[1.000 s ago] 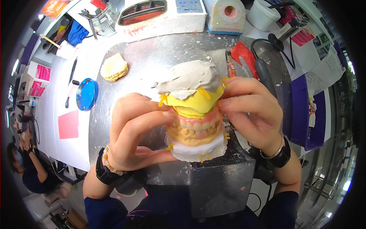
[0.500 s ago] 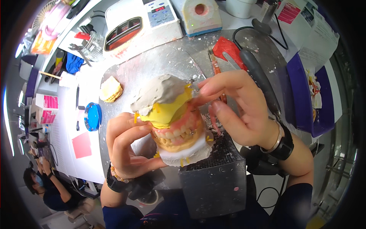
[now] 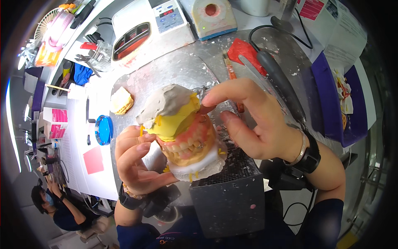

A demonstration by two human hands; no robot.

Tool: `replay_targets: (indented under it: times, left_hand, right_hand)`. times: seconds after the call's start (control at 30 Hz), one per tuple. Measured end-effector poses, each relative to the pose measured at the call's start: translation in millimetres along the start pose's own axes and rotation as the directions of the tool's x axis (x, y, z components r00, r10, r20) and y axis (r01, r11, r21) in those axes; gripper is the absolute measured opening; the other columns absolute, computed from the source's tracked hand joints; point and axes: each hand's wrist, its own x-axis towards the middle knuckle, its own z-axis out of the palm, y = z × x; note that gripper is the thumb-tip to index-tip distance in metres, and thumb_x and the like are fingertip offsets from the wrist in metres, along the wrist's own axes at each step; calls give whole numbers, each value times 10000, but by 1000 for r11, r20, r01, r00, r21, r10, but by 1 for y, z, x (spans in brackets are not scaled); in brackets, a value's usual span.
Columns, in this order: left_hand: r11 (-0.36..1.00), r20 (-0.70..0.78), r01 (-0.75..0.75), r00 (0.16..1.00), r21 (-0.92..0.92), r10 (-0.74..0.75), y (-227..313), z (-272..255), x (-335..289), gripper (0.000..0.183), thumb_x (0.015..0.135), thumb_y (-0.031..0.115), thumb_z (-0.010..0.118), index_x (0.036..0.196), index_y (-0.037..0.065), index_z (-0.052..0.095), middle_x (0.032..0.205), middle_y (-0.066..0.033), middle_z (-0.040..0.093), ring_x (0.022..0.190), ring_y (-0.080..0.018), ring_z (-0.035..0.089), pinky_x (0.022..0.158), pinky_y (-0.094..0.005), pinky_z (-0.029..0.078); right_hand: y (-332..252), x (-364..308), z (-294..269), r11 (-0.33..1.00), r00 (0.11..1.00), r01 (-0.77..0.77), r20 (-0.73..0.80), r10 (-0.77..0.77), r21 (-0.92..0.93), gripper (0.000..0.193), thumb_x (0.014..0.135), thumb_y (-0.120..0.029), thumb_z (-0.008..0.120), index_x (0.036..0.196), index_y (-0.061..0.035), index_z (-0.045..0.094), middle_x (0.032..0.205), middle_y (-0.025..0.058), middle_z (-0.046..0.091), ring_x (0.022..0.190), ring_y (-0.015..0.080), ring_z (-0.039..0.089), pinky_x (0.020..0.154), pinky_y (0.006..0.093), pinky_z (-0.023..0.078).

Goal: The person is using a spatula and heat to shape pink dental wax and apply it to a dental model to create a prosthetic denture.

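In front of me is a dental model [image 3: 188, 159] with upper and lower teeth set together in pink wax. A yellow stone base [image 3: 174, 127] and a lump of grey plaster [image 3: 163, 103] cap it; white plaster lies underneath. My left hand [image 3: 134, 159] grips its left side, fingers high and thumb at the lower base. Curled around the far right side is my right hand [image 3: 265, 135]. Its fingertips meet the model's upper side beside the pink wax, while its thumb stands apart from the index finger. The model hides part of those fingers' contact.
A black mesh-topped box [image 3: 228, 207] stands below the model. Rightward lie a black handpiece [image 3: 284, 81], an orange-handled knife [image 3: 229, 68] and a purple bin [image 3: 321, 79]. Leftward are a yellow cast piece [image 3: 121, 101] and blue dish [image 3: 103, 129]. A white heating unit [image 3: 174, 35] stands behind.
The model has shifted slightly left in view. My right thumb has drawn nearer the model, and the pink strip that hung below it no longer shows there.
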Motion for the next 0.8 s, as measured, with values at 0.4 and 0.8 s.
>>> replay_targets:
  times: [0.4, 0.8]
  left_hand:
    - [994, 20, -28, 999, -108, 31, -3, -1, 5, 618, 546, 323, 867, 1046, 132, 558, 1063, -97, 569, 903, -266, 529, 782, -423, 416]
    - [985, 36, -167, 985, -39, 169, 0, -7, 16, 553, 576, 297, 813, 1079, 129, 655, 1047, -91, 560, 837, -244, 512, 732, -375, 412]
  right_hand:
    - [3, 3, -2, 993, 991, 83, 113, -73, -87, 271, 771, -21, 569, 1042, -26, 575, 1029, 172, 552, 850, 249, 571, 746, 308, 462]
    - [9, 3, 6, 996, 994, 82, 77, -80, -23, 393, 755, -75, 660, 1117, -17, 520, 1028, 128, 537, 949, 249, 536, 820, 317, 431]
